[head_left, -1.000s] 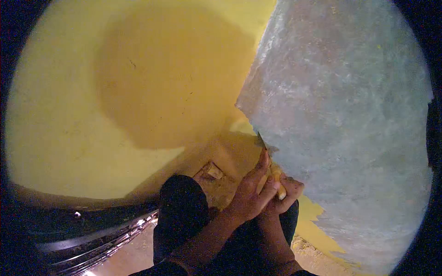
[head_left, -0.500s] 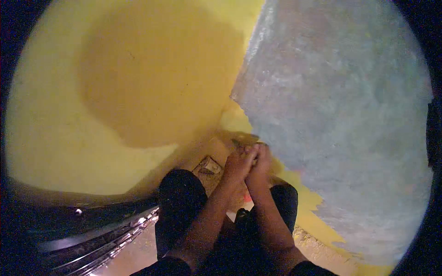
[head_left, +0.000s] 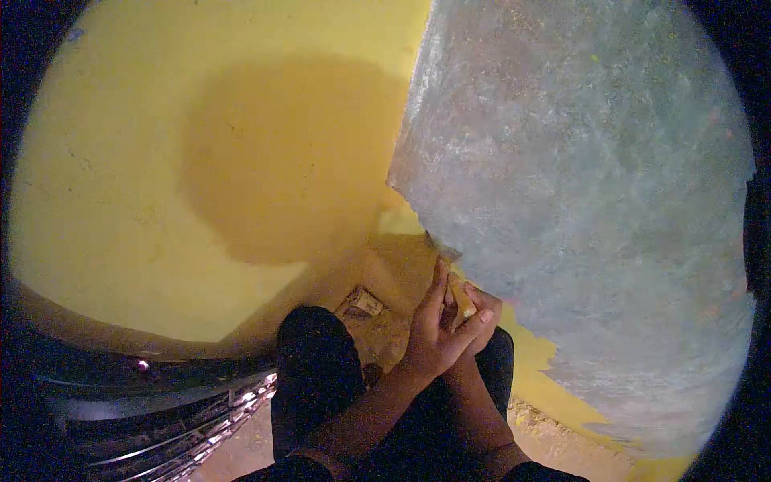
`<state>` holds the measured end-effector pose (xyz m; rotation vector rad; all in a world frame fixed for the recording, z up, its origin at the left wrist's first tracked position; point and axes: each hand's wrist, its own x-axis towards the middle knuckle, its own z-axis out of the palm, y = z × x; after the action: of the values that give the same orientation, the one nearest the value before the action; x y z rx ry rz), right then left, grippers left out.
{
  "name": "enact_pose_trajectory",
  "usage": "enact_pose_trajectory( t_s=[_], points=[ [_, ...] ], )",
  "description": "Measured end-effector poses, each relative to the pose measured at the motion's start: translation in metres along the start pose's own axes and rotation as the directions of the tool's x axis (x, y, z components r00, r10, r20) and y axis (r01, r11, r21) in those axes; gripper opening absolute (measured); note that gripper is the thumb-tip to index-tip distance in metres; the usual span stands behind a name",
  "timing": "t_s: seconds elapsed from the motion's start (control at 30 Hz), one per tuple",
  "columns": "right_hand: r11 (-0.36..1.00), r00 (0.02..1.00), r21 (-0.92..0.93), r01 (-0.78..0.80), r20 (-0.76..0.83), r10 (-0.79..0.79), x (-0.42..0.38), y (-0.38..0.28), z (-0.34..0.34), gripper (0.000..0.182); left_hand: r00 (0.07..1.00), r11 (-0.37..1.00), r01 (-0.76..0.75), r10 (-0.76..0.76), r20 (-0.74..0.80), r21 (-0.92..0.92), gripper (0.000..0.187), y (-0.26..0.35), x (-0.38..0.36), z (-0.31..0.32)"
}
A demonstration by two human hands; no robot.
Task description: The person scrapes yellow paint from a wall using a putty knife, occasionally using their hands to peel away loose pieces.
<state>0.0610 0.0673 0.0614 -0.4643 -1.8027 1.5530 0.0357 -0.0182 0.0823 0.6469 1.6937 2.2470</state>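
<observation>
A scraper with a short yellow handle (head_left: pixel 462 297) and a dark flat blade (head_left: pixel 442 247) is between my two hands. The blade lies at the lower left edge of a grey-blue coated area (head_left: pixel 562 161) on a yellow wall (head_left: pixel 120 161). My left hand (head_left: pixel 432 333) has its fingers closed along the handle, with its thumb reaching to the right. Around the handle's right side curls my right hand (head_left: pixel 488 309), partly covered by the left thumb. Whether the blade's tip touches the wall is hard to tell.
A small pale, crumpled-looking object (head_left: pixel 365 302) lies on the brownish ground beyond my left knee (head_left: pixel 317 345). Dark, shiny ribbed material (head_left: pixel 177 426) is at the lower left. A round shadow falls on the wall. Rough pinkish ground (head_left: pixel 562 438) shows at lower right.
My hands have shifted right and slightly down, and the yellow handle now shows between them. The wall and its grey-blue area sit a little farther left in view.
</observation>
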Motion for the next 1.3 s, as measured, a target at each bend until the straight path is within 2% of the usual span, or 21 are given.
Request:
enact_pose_trajectory(
  t_s=[0.1,0.2,0.3,0.4,0.47,0.5,0.53,0.57,0.6,0.63,0.7,0.83,0.93,1.0,1.07,1.1,1.13,1.17,1.23,1.27,1.3],
  points=[
    [1.0,0.999,0.011,0.009,-0.045,-0.009,0.001,0.006,0.002,0.042,1.0,1.0,-0.019,0.019,-0.003,-0.02,0.1,0.003,0.001,-0.006],
    [0.96,0.985,-0.237,0.152,0.11,-0.129,0.003,0.014,-0.009,0.037,1.0,0.996,0.02,-0.018,0.02,-0.083,0.099,0.003,0.004,-0.012],
    [0.996,0.998,0.073,0.049,0.04,-0.052,-0.008,0.024,-0.005,0.03,0.984,0.981,-0.179,0.179,0.007,0.077,0.097,-0.008,0.008,-0.021],
    [0.984,0.994,-0.14,0.109,-0.009,-0.112,-0.016,0.054,-0.004,0.029,0.98,0.971,-0.198,0.195,0.033,0.136,0.097,-0.009,0.018,-0.028],
    [0.823,0.882,-0.427,0.375,-0.108,-0.458,-0.016,0.061,0.01,0.035,0.964,0.962,-0.267,0.267,0.005,0.054,0.084,-0.017,0.023,-0.028],
    [0.823,0.883,-0.43,0.372,-0.11,-0.457,0.0,0.039,0.015,0.035,0.964,0.963,-0.264,0.264,0.008,0.052,0.084,-0.022,0.026,-0.026],
    [0.844,0.999,-0.536,-0.01,0.026,0.029,0.024,-0.001,0.023,0.032,0.995,0.998,-0.053,0.051,-0.08,-0.027,0.073,-0.028,0.028,-0.023],
    [0.664,0.85,-0.667,-0.339,0.086,0.52,0.034,-0.025,0.026,0.03,0.975,0.981,0.152,-0.169,-0.147,-0.121,0.063,-0.036,0.029,-0.023],
    [0.972,0.974,0.101,-0.212,-0.065,0.219,-0.002,0.053,0.037,0.026,0.976,0.982,0.152,-0.167,-0.139,-0.116,0.063,-0.058,0.031,-0.028],
    [0.972,0.974,0.11,-0.207,-0.072,0.215,-0.011,0.069,0.033,0.026,0.913,0.927,0.33,-0.362,-0.191,-0.18,0.054,-0.088,0.034,-0.037],
    [0.795,0.981,-0.586,0.157,0.184,-0.058,-0.003,0.067,0.037,0.024,0.832,0.86,0.451,-0.502,-0.236,-0.24,0.046,-0.084,0.044,-0.044],
    [0.715,0.876,-0.522,0.465,0.153,-0.458,-0.009,0.044,0.016,0.019,0.908,0.935,0.293,-0.338,-0.249,-0.202,0.051,-0.074,0.013,-0.021],
    [0.775,0.899,-0.523,0.355,-0.035,-0.436,-0.018,0.009,0.014,0.018,0.98,0.992,0.101,-0.112,-0.165,-0.073,0.059,-0.037,0.004,-0.006],
    [0.731,0.846,-0.542,0.415,-0.064,-0.529,-0.02,0.03,0.001,0.019,0.952,0.948,-0.198,0.246,-0.183,0.249,0.061,-0.014,-0.001,0.0],
    [0.683,0.777,-0.546,0.485,-0.088,-0.623,-0.023,0.036,-0.007,0.02,0.955,0.933,-0.248,0.281,-0.098,0.26,0.06,-0.01,-0.001,-0.005],
    [0.907,0.95,-0.377,0.188,-0.166,-0.266,-0.028,0.024,-0.004,0.021,0.949,0.919,-0.288,0.312,-0.048,0.269,0.059,-0.007,0.001,-0.01],
    [0.972,0.979,-0.174,-0.157,-0.154,0.13,-0.032,0.015,-0.004,0.022,0.907,0.886,-0.392,0.418,-0.059,0.249,0.058,-0.023,0.004,-0.012],
    [0.976,0.978,-0.155,-0.151,-0.166,0.125,-0.035,0.011,-0.005,0.022,0.902,0.877,-0.406,0.429,-0.039,0.256,0.058,-0.034,0.006,-0.017],
    [0.698,0.823,-0.54,0.47,-0.019,-0.568,-0.044,0.007,-0.005,0.027,0.858,0.924,-0.244,0.347,-0.379,0.293,0.052,-0.045,0.007,-0.028],
    [0.859,0.876,-0.289,0.423,-0.112,-0.469,-0.049,0.004,0.002,0.032,0.859,0.917,-0.254,0.36,-0.364,0.306,0.052,-0.039,0.012,-0.032],
    [0.862,0.875,-0.282,0.421,-0.124,-0.468,-0.048,0.009,0.002,0.032,0.932,0.994,-0.077,0.101,-0.347,0.081,0.045,-0.033,0.016,-0.039]
  ],
)
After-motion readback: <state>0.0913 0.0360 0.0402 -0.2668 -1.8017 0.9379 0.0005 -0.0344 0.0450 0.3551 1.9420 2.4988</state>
